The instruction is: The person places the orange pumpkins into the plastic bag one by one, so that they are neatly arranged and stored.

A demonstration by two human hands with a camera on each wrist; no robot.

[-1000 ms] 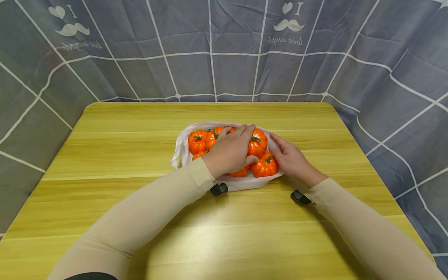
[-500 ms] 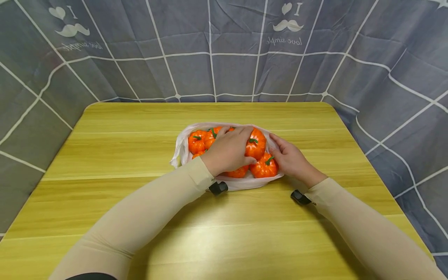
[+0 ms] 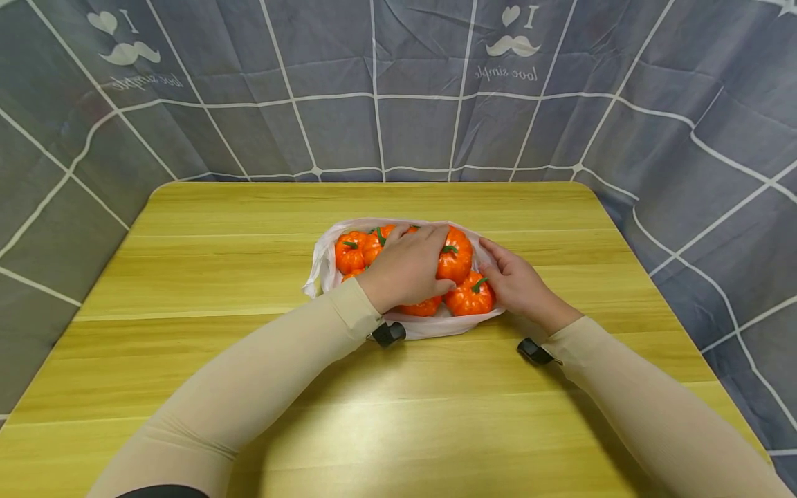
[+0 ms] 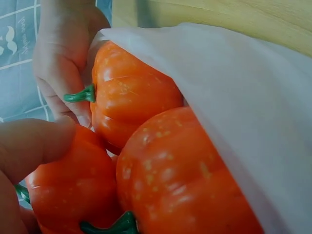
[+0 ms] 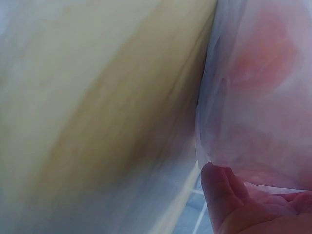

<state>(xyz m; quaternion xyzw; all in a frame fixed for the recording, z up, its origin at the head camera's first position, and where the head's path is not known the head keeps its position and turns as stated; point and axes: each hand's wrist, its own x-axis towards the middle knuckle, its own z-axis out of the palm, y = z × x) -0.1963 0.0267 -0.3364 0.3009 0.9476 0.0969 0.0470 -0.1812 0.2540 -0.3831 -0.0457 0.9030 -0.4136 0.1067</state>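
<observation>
A thin white plastic bag (image 3: 429, 328) lies mid-table with its mouth spread, holding several small orange pumpkins with green stems. My left hand (image 3: 406, 268) reaches over the bag and grips a pumpkin (image 3: 456, 256) toward its right end. In the left wrist view its thumb presses that pumpkin (image 4: 75, 183), beside two others; the fingers' undersides are hidden. At the bag's right end, my right hand (image 3: 521, 282) holds the rim near a pumpkin (image 3: 470, 296). The right wrist view has its fingers (image 5: 222, 192) against the bag's translucent side.
Under everything is a yellow wood-grain table (image 3: 218, 277) with rounded far corners. A grey-blue checked curtain (image 3: 417, 131) hangs behind it and along both sides. A small black device sits on each wrist, the left one (image 3: 389, 335) close to the bag's front edge.
Between one second and half a second ago, my left hand and the pumpkin it grips shifted slightly left. Since then hardly anything has moved. My right hand has kept its place.
</observation>
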